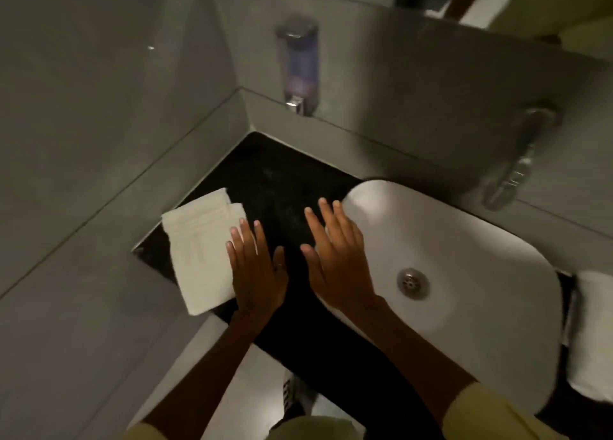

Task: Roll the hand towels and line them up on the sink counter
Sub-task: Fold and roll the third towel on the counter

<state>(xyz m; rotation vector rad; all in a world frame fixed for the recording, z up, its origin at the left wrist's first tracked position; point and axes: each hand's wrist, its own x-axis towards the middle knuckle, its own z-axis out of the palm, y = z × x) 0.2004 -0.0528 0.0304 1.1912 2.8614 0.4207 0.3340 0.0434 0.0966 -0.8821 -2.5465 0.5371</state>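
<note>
Both hands are flat and released: the left hand [255,270] rests on the folded towel [202,250], the right hand [335,257] hovers over the dark tabletop [275,181]. Roll tight, edges square.

The hand towel [199,250] is pale ribbed cloth, matt — the table [275,181] dark and dull, the sink [464,240] smooth glossy white, its drain [413,283] shiny metal.
</note>
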